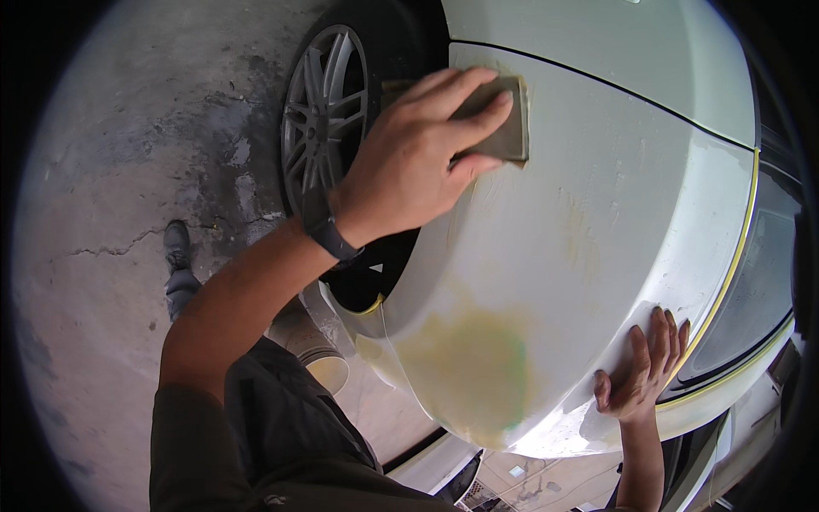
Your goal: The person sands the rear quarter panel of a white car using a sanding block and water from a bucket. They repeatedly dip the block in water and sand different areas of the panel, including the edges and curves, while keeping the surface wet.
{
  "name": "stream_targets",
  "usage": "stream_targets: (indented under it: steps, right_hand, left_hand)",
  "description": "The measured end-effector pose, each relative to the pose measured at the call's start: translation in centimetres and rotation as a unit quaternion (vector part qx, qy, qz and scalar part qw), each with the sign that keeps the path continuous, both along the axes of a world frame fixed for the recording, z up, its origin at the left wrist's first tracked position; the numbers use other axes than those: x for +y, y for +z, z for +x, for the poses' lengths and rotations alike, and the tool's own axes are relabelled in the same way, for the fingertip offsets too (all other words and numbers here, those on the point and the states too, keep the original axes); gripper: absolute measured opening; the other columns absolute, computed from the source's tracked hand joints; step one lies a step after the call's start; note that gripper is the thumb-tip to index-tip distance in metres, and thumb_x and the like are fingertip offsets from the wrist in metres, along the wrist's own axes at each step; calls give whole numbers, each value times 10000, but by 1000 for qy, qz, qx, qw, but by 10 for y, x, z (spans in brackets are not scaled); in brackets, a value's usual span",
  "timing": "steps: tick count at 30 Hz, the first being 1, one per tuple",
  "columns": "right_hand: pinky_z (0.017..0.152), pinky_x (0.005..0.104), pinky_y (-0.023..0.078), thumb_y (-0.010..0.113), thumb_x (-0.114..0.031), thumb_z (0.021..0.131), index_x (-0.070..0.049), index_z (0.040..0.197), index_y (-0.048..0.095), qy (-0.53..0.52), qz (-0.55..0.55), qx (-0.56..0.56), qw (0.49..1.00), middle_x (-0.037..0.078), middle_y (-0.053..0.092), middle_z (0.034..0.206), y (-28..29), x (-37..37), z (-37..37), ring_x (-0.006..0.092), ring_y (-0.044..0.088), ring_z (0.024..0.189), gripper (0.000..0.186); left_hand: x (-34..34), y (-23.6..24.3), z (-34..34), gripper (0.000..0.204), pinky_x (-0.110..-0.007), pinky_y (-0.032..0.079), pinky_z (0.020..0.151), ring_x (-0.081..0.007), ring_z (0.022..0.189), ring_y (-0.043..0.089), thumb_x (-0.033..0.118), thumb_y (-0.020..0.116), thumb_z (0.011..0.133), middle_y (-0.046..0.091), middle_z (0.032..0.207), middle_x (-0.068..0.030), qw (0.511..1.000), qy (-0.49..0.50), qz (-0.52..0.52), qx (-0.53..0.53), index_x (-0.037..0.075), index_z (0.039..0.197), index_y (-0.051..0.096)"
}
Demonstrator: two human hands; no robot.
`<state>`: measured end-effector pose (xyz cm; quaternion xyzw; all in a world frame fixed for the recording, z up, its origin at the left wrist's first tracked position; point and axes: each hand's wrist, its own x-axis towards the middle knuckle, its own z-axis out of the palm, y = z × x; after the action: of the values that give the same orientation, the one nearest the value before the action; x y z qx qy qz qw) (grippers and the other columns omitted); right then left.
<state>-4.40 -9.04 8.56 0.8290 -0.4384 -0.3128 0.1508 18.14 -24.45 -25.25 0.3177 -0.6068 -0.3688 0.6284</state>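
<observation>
Dark sleeve (pixel 194 448) foremost, left grip (pixel 418 154) clasps olive block (pixel 514 132) underneath, right grip (pixel 644 371) spread wide.

The cracked floor (pixel 102 333) holds up a white car (pixel 546 264). A dark shoe (pixel 177 245) and a bucket (pixel 299 333) are on it too.

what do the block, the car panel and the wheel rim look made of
Block: perhaps rubber or hard foam; matte grey-green with straight edges.
Car panel: painted, whitish, shiny toward the right, with dull yellowish patches; metal or plastic underneath, the look leaves it open.
Wheel rim: probably metal alloy; grey, with slim spokes and a soft sheen.
</observation>
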Motion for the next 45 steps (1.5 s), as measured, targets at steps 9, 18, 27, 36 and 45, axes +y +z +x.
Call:
stream_targets:
  steps: [9,18,27,36,45]
  right_hand:
    - [1228,697,239,559,-539,972,-112,1515,522,-21,-7,6,1000,278,509,1534,0,4,2,455,475,1437,692]
    - [1224,702,243,565,-535,963,-118,1521,518,-5,-8,1,1000,272,508,1539,-2,1,2,463,475,1440,698]
    - [1222,697,252,555,-533,969,-110,1528,518,4,-9,1,1000,273,508,1536,-1,2,0,463,476,1436,702]
    - [1227,701,239,517,-564,993,-126,1543,490,-5,-3,10,1000,267,497,1542,0,6,-4,462,466,1439,703]
    - [1218,719,245,492,-581,1018,-139,1518,504,-7,-3,6,1000,246,522,1516,-1,2,2,428,483,1418,668]
  left_hand:
    - [16,8,9,613,-448,525,1001,-395,1185,619,57,886,755,623,1409,-171,997,-2,39,-64,2,1336,698]
    - [35,-8,-6,559,-448,543,975,-390,1164,626,67,881,758,624,1363,-177,998,8,65,21,-30,1275,691]
    - [45,-16,-15,606,-450,541,951,-391,1120,641,72,886,770,637,1365,-201,993,41,110,26,-28,1334,687]
    - [35,-7,-19,607,-435,535,950,-387,1112,632,57,898,780,644,1403,-198,987,57,145,29,-1,1351,702]
    - [19,-13,-13,648,-436,535,993,-367,1207,642,50,903,790,623,1456,-217,977,-6,202,73,-4,1395,678]
